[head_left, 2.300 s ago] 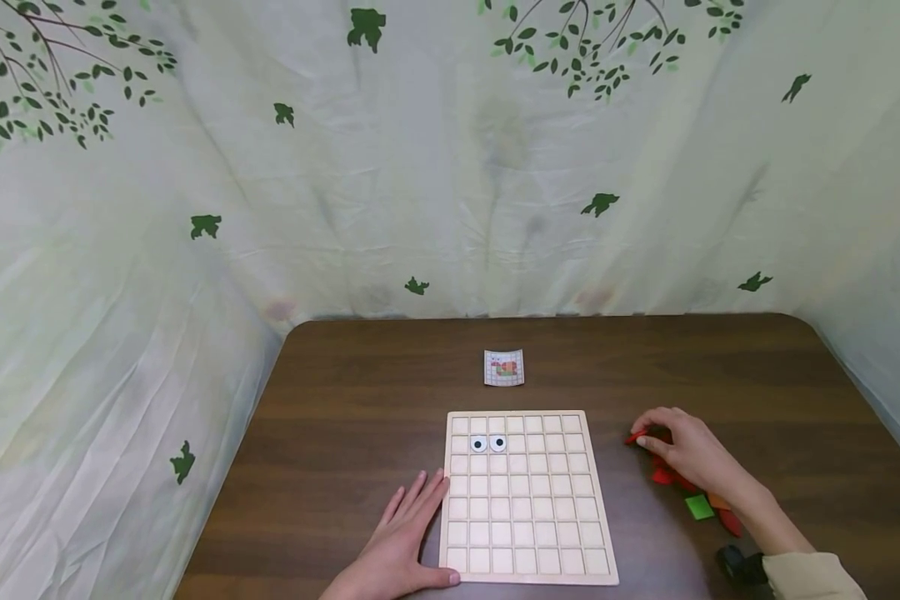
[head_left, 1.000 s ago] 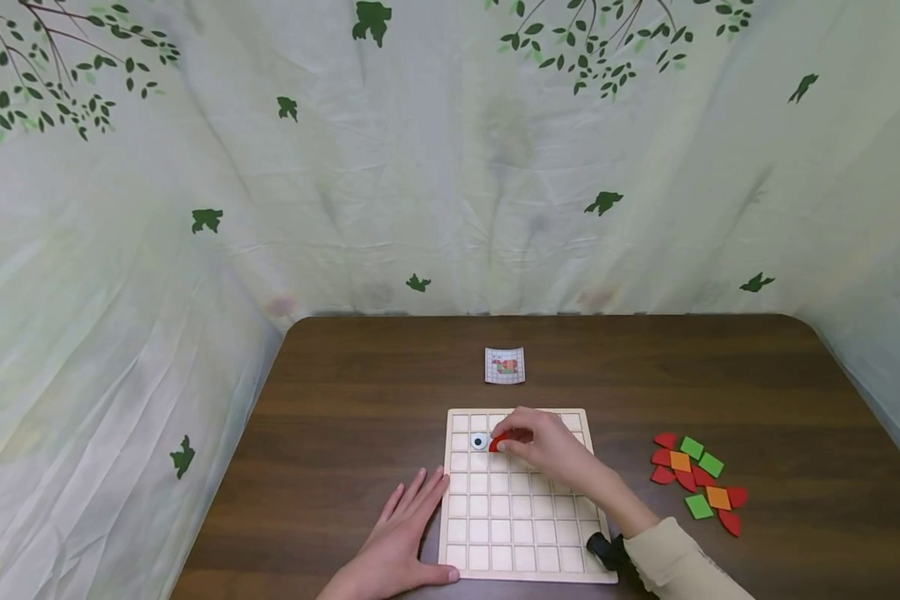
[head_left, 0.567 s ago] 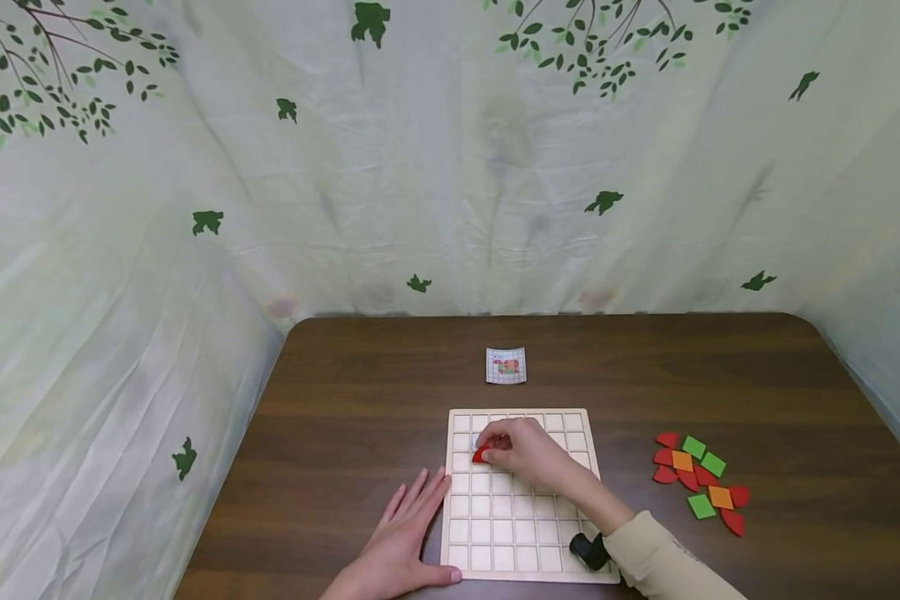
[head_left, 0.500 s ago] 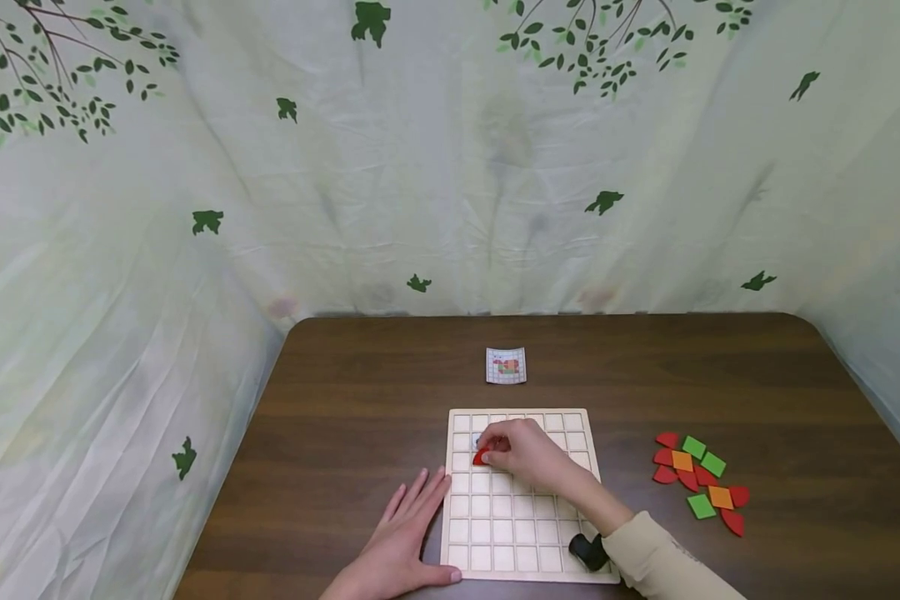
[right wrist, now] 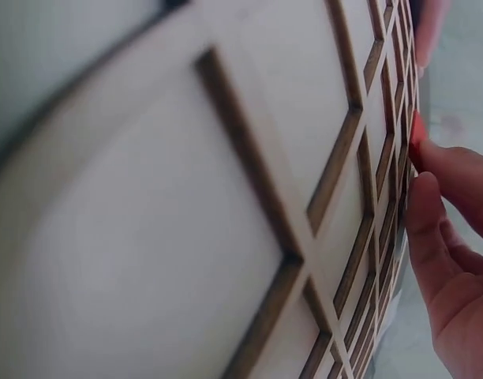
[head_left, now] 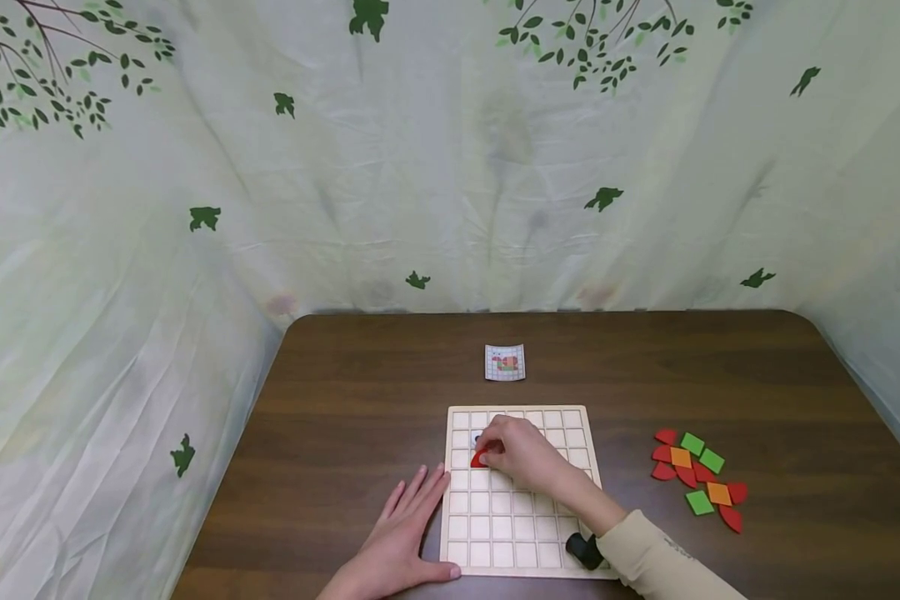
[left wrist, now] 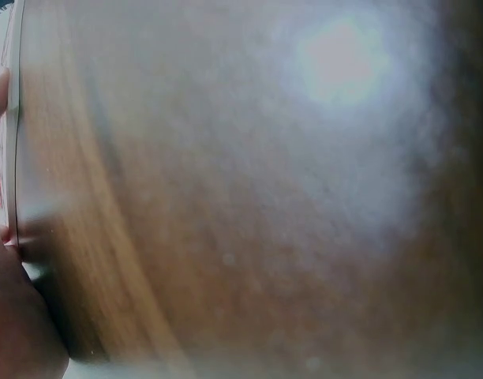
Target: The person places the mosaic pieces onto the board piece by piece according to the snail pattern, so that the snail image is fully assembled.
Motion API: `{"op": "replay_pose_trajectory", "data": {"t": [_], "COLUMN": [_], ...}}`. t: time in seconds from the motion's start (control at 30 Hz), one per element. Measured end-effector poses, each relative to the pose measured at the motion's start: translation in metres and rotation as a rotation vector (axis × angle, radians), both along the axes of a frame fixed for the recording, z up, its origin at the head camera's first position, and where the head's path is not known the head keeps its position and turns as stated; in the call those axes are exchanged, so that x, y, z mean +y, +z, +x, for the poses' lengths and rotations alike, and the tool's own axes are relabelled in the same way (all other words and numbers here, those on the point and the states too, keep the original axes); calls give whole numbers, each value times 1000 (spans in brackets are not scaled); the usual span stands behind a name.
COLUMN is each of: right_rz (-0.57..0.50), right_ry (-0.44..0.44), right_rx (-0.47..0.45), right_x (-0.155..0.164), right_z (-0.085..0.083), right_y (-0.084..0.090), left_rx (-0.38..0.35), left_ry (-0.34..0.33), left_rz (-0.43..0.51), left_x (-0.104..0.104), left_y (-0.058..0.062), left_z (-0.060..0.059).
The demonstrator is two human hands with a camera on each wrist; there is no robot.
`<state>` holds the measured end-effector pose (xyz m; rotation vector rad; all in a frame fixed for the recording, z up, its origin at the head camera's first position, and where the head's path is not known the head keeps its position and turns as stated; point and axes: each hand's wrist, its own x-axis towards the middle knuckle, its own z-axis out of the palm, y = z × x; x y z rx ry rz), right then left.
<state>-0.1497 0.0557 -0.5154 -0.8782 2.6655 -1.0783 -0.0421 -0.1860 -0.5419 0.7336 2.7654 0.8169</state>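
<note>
A pale wooden grid board (head_left: 521,528) lies on the table with rows of square cells. My right hand (head_left: 521,450) pinches a red quarter-round tile (head_left: 478,459) at a cell in the upper left of the board. The hand hides most of the eye tiles; only a sliver of one shows. In the right wrist view the red tile (right wrist: 417,138) is at the fingertips, against the grid. My left hand (head_left: 399,542) rests with straight, spread fingers along the board's left edge, the thumb at its lower left corner.
Loose red, green (head_left: 699,502) and orange (head_left: 718,493) tiles lie on the brown table (head_left: 345,400) right of the board. A small picture card (head_left: 505,363) lies beyond the board. A black wrist device (head_left: 585,550) is on the right wrist. A leaf-patterned cloth hangs behind.
My right hand has brought a red tile from the loose tiles at the right to the board, then slid slightly left and nearer. My left hand has stayed in place.
</note>
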Motion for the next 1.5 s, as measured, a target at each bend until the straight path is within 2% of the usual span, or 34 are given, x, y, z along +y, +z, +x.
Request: {"op": "replay_pose_trajectory", "data": {"t": [0.13,0.37,0.63,0.97,1.23,1.37,1.5], "right_rz": [7,19,-47,-138,-129,-118,-109], "right_ry": [-4,-2,-69,-177,-193,-232,-276], "right_rx": [34,31,-50,-116,-92,-72,-50], "right_x": [0,3,16,51,85,106,127], "right_z": [-1,-2,2,10,11,13,14], "right_y": [1,1,4,13,16,17,16], "left_rx": [-1,-19,15,-4,-64,-86,-74], "left_ry": [-2,-5,-7,4,15,18,12], "left_rz": [-5,-2,3,2,-17,-16,-12], "left_x": [0,2,2,2,2,2,2], "left_y": [0,0,1,1,1,0,0], "left_z": [-2,-3,-2,0,-1,-2,-1]}}
